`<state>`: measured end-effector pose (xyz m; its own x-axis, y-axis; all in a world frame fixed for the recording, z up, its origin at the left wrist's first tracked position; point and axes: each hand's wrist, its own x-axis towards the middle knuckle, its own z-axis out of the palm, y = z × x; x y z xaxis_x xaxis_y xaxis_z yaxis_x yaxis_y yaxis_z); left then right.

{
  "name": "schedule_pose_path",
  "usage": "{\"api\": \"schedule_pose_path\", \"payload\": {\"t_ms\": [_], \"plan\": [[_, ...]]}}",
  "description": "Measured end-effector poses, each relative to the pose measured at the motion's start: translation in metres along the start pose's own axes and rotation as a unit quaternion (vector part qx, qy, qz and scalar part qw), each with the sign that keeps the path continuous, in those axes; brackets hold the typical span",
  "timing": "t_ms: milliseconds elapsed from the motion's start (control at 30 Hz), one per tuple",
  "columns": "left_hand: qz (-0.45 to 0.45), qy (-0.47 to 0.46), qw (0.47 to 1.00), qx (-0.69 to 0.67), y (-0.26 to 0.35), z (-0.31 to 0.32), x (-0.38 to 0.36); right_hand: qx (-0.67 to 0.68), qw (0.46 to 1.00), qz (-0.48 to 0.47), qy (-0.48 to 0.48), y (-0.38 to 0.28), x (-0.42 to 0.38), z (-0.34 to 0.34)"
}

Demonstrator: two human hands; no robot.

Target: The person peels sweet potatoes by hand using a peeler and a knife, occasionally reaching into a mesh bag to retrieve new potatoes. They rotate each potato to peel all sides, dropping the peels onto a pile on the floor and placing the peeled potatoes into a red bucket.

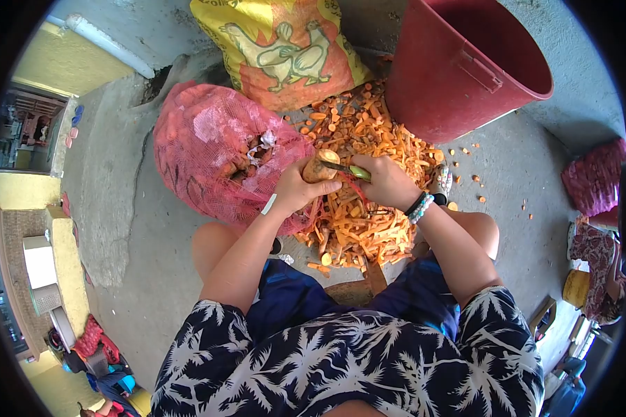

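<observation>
My left hand (298, 189) is wrapped round a thick carrot (318, 167), its pale cut end facing up. In my right hand (391, 182) is a knife with a green handle (359, 172); its dark blade lies against the carrot near the cut end. Below both hands spreads a heap of orange carrot peelings and cut ends (372, 233). Just left of my left hand sits a pink mesh sack (195, 149), with more brownish carrots (240, 167) showing through its opening.
A yellow and orange sack printed with chickens (292, 59) stands behind the heap. To its right is a large red plastic bin (442, 83). Small orange scraps are scattered on the concrete floor (515, 163). Another pink mesh sack (595, 177) lies at far right.
</observation>
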<state>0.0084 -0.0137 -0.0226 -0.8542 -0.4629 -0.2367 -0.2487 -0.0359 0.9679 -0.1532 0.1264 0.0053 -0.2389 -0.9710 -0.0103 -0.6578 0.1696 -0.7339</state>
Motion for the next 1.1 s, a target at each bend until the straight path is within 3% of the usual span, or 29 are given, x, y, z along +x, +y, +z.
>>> {"api": "schedule_pose_path", "payload": {"t_ms": [367,633,700,833,933,1000,1033,1100], "plan": [[-0.005,0.048,0.998,0.038,0.008,0.002,-0.001,0.004,1.000,-0.020,0.005,0.000,0.002,0.005],[-0.003,0.063,0.997,0.033,0.011,0.003,-0.002,-0.017,0.999,0.027,-0.005,-0.003,0.003,0.006],[0.021,0.061,0.993,0.103,0.016,0.005,-0.004,-0.021,0.999,0.038,-0.008,0.001,0.005,0.012],[0.047,0.051,0.992,0.106,0.026,0.011,-0.009,0.011,0.999,0.038,-0.013,0.005,0.011,0.017],[0.077,0.001,0.997,-0.004,0.015,0.009,-0.008,0.025,0.998,0.048,-0.021,-0.002,0.012,0.016],[0.041,0.027,0.991,0.125,0.024,0.008,-0.013,0.001,0.996,0.081,-0.025,0.003,0.012,0.023],[0.041,0.026,0.991,0.126,0.026,0.008,-0.014,-0.022,0.992,0.118,-0.029,0.000,0.011,0.024],[0.018,0.066,0.938,0.341,0.027,0.007,-0.015,-0.005,0.993,0.115,-0.038,-0.006,0.006,0.023]]}}
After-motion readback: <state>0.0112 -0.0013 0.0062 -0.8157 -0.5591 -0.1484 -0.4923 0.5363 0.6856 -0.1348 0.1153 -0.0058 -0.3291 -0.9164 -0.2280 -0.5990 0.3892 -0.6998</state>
